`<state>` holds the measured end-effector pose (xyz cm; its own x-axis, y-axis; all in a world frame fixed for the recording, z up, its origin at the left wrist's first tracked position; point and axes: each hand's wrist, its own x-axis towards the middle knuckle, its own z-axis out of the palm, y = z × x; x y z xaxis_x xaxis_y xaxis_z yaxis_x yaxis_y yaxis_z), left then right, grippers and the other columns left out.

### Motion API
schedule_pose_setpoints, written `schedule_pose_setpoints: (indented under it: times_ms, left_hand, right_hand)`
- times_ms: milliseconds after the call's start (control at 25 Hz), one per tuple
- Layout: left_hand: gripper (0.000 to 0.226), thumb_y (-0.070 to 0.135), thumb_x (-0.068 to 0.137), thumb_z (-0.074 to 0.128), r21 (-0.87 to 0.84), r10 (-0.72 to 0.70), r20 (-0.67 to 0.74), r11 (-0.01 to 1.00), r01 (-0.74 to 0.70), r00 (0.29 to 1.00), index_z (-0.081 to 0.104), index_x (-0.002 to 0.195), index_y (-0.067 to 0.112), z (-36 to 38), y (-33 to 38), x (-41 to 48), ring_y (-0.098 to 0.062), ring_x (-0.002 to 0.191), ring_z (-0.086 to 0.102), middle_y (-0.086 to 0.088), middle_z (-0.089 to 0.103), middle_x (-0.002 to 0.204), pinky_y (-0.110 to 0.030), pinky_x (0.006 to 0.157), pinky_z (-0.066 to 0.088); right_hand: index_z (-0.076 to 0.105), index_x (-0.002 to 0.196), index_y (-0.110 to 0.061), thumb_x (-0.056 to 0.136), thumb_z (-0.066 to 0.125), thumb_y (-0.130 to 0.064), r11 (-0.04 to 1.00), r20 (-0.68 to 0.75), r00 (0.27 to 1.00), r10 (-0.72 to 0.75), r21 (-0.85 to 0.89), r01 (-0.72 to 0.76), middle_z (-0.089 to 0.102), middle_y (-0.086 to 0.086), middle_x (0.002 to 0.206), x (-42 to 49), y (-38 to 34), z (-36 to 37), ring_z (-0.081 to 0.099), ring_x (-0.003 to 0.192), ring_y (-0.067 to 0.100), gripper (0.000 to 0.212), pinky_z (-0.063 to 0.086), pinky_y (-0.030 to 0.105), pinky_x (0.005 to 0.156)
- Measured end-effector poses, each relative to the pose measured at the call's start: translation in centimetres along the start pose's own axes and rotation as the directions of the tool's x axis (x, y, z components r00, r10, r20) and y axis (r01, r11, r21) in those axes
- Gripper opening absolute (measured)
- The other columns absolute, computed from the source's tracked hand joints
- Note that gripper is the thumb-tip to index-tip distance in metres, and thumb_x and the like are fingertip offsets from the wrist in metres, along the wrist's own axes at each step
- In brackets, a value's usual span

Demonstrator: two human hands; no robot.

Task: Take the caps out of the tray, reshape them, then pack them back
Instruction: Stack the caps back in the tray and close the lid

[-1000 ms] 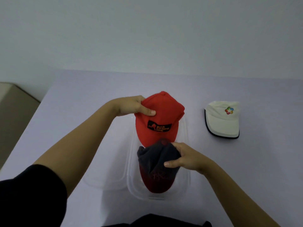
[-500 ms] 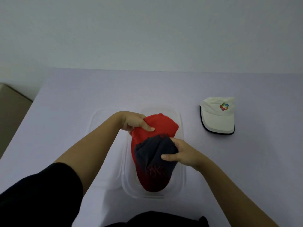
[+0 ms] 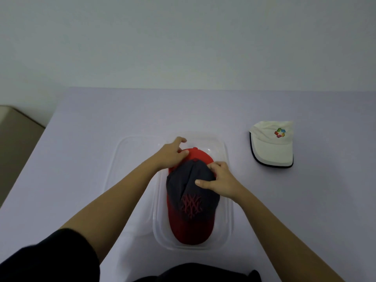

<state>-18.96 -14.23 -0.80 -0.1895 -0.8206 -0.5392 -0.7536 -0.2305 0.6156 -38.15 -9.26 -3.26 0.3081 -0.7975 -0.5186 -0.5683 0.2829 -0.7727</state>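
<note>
A clear plastic tray (image 3: 228, 218) sits on the table in front of me. Inside it lies a dark grey cap (image 3: 189, 188) with a red brim and red emblem. A plain red cap (image 3: 200, 156) is tucked under and behind the grey one, only its crown showing. My left hand (image 3: 171, 154) rests on the red cap's crown, thumb pressed on it, fingers curled over the far side. My right hand (image 3: 218, 181) pinches the grey cap's crown at its right side. A white cap (image 3: 271, 146) with a coloured logo lies on the table to the right, outside the tray.
A clear lid or second tray (image 3: 130, 165) lies beside and partly under the tray on its left. The lilac table (image 3: 91, 139) ends at a grey wall behind. A beige surface (image 3: 16, 143) sits off the table's left edge.
The red cap has gone down from above the tray into it, behind and beneath the grey cap. My left hand followed it down; my right hand stayed on the grey cap.
</note>
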Motion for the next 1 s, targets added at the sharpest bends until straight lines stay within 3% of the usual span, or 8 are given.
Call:
schedule_pose_setpoints:
  times_ms: [80,160,280,360,480,600,760,1000]
  left_hand:
    - [0.053,0.045,0.097,0.036,-0.008,0.072,0.026,0.997,-0.072,0.997,0.033,0.142,0.019,0.5,-0.4,-1.1,-0.023,0.126,0.046,-0.007,0.047,0.139,-0.031,0.102,0.037]
    - [0.057,0.049,0.096,0.035,-0.013,0.108,0.009,0.994,-0.108,0.994,0.032,0.143,0.018,2.0,-1.4,-1.9,-0.021,0.134,0.037,-0.007,0.039,0.144,-0.034,0.11,0.03]
    - [0.046,0.042,0.097,0.037,-0.128,0.067,-0.281,0.986,-0.106,0.957,0.038,0.136,0.02,5.1,-2.5,-2.7,-0.02,0.122,0.038,-0.006,0.036,0.124,-0.032,0.109,0.031]
    - [0.042,0.039,0.097,0.037,-0.108,0.063,-0.417,0.987,-0.118,0.907,0.04,0.133,0.017,6.4,-2.3,-2.9,-0.016,0.112,0.036,-0.003,0.032,0.113,-0.034,0.106,0.035]
    - [0.045,0.039,0.097,0.035,-0.079,0.039,-0.468,0.993,-0.086,0.883,0.04,0.135,0.015,6.7,-2.1,-2.7,-0.02,0.117,0.035,-0.006,0.033,0.116,-0.034,0.104,0.035]
    - [0.049,0.041,0.098,0.032,-0.071,0.082,-0.451,0.989,-0.127,0.889,0.034,0.141,0.016,6.2,-1.2,-3.4,-0.024,0.136,0.023,-0.01,0.029,0.143,-0.033,0.108,0.025]
    - [0.051,0.038,0.098,0.032,-0.066,0.227,-0.527,0.95,-0.305,0.819,0.028,0.145,0.017,4.8,2.7,-3.3,-0.014,0.142,0.014,-0.004,0.019,0.155,-0.023,0.109,0.013]
    - [0.06,0.042,0.098,0.035,0.016,0.423,-0.341,0.896,-0.444,0.84,0.018,0.148,0.014,5.5,11.6,3.0,-0.014,0.144,0.013,-0.003,0.017,0.157,-0.023,0.112,0.01]
  right_hand:
    - [0.051,0.116,-0.023,0.074,0.073,-0.042,0.999,0.077,0.997,-0.023,-0.032,0.025,0.016,0.002,0.149,0.1,-0.1,-0.1,0.024,0.138,0.022,0.051,0.031,0.04,0.111]
    - [0.051,0.112,-0.026,0.071,0.075,-0.047,0.999,0.102,0.994,-0.035,0.005,0.034,0.028,0.001,0.139,0.4,0.0,-0.1,0.037,0.129,0.024,0.052,0.04,0.038,0.104]
    - [0.048,0.104,-0.022,0.071,0.076,-0.041,0.991,0.004,0.999,-0.053,-0.12,0.053,0.028,0.002,0.118,0.2,-0.4,-0.2,0.042,0.108,0.018,0.047,0.042,0.025,0.091]
    - [0.046,0.106,-0.024,0.07,0.075,-0.045,0.964,-0.047,0.995,-0.091,-0.256,0.076,0.027,0.002,0.114,0.0,-0.6,-0.1,0.041,0.106,0.019,0.051,0.043,0.028,0.093]
    - [0.042,0.12,-0.022,0.071,0.072,-0.051,0.925,-0.053,0.995,-0.083,-0.375,0.057,0.031,0.004,0.123,-0.2,-1.2,-0.4,0.047,0.108,0.021,0.064,0.046,0.033,0.094]
    - [0.031,0.137,-0.025,0.076,0.066,-0.052,0.916,-0.043,0.983,-0.176,-0.373,0.148,0.018,0.004,0.15,-1.3,-1.2,-0.9,0.034,0.133,0.022,0.075,0.038,0.038,0.107]
    - [0.03,0.14,-0.027,0.082,0.063,-0.046,0.939,-0.274,0.907,-0.318,-0.22,0.263,0.009,0.001,0.157,-2.9,-0.4,-2.7,0.012,0.144,0.014,0.069,0.016,0.028,0.11]
    - [0.027,0.143,-0.019,0.082,0.065,-0.04,0.973,-0.627,0.746,-0.225,-0.186,0.137,0.012,0.009,0.157,-1.5,3.6,-8.6,0.007,0.145,0.02,0.075,0.018,0.038,0.116]
